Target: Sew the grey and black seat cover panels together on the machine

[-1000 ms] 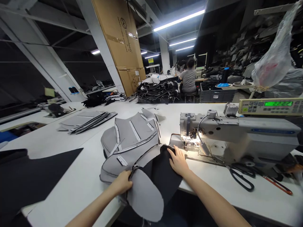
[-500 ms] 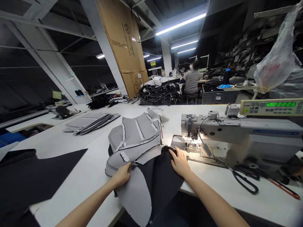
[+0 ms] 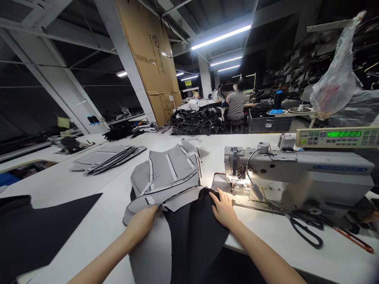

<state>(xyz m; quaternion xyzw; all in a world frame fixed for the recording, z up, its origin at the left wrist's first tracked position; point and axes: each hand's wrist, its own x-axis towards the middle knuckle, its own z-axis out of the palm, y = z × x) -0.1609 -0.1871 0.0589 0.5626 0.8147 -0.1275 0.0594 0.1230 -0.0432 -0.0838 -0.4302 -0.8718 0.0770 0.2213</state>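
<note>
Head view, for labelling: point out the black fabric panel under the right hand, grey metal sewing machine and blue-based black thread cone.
Black fabric panel point(image 3: 195, 234), head view: middle.
Grey metal sewing machine point(image 3: 300, 163), head view: arm.
Black thread cone point(image 3: 277, 103), head view: wound thread.

The left hand's point(image 3: 143, 221) fingertips are hidden at the seam, while the grey flap point(image 3: 150, 252) and black cloth point(image 3: 192, 240) run off the bottom edge. The left edge crops the black sheet point(image 3: 50, 225), the right edge the control panel point(image 3: 343, 137) — its button labels too small to read. The distant person's point(image 3: 237, 105) head is blurred.
</note>
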